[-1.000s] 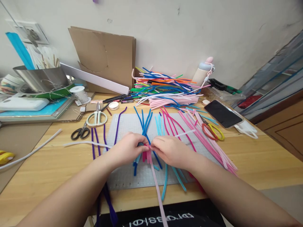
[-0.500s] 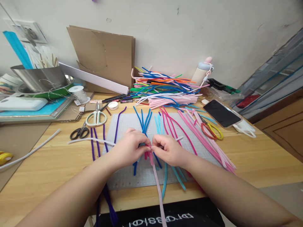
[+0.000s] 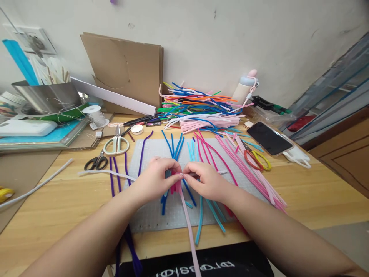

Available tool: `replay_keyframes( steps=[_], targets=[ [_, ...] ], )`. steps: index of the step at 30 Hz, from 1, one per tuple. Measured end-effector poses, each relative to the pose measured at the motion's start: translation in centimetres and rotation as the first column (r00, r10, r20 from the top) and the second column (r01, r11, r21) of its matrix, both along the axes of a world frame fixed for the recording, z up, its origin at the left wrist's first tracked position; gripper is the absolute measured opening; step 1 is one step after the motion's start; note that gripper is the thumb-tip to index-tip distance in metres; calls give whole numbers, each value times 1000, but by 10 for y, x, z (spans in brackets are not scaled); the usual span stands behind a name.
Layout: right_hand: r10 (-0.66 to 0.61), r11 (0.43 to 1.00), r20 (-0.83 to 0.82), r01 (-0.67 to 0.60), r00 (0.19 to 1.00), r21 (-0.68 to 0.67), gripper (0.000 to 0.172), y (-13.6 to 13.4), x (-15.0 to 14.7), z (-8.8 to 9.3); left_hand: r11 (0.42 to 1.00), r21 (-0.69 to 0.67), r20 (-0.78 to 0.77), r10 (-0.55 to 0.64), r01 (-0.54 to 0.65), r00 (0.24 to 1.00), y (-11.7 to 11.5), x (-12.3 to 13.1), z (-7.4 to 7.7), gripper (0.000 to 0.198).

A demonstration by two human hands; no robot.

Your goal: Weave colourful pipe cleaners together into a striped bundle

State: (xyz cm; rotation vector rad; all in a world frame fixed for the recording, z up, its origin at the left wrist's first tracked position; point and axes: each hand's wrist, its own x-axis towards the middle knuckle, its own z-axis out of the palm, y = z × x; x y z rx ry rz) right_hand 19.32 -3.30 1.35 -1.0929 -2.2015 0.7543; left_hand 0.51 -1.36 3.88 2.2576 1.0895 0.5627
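Observation:
Over the grey cutting mat (image 3: 150, 219) my left hand (image 3: 157, 179) and my right hand (image 3: 206, 181) meet, thumbs and fingers pinched together. Between them they grip a small cluster of pipe cleaners. Short hot-pink pipe cleaner ends (image 3: 174, 187) poke out below the fingertips. One long pale pink pipe cleaner (image 3: 188, 221) hangs from there toward the table's front edge. A white pipe cleaner (image 3: 106, 173) reaches out left from behind my left hand. Blue pipe cleaners (image 3: 175, 148) and light blue pipe cleaners (image 3: 201, 223) lie under and around the hands. The exact pinch point is partly hidden by the fingers.
Purple pipe cleaners (image 3: 143, 154), white-handled scissors (image 3: 116, 145) and black scissors (image 3: 96, 162) lie left. Pink pipe cleaners (image 3: 245, 169), red-and-yellow scissors (image 3: 257, 159) and a phone (image 3: 269, 137) lie right. A mixed pipe cleaner pile (image 3: 201, 107) and cardboard (image 3: 123, 73) stand behind.
Both hands have shifted slightly left and up, still pinched together. The white pipe cleaner's left end has moved a little left, and its right end shows further out.

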Motion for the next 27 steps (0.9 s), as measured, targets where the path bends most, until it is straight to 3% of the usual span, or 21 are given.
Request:
replay_keyframes(
  steps=[8, 14, 19, 27],
  targets=[
    [85, 996, -98, -85, 992, 4, 12, 1, -1, 1, 996, -8, -35, -87, 87, 996, -2, 2, 1, 13],
    [136, 988, -171, -146, 976, -50, 16, 3, -3, -3, 971, -179, 80, -144, 157, 986, 0, 1, -3, 11],
    [124, 985, -215, -147, 969, -94, 17, 3, -4, -1, 949, -263, 165, -136, 176, 977, 2, -1, -5, 12],
    [142, 974, -237, -178, 961, -137, 17, 4, -2, -1, 944, -280, 159, -133, 174, 978, 2, -3, -5, 11]
  ],
)
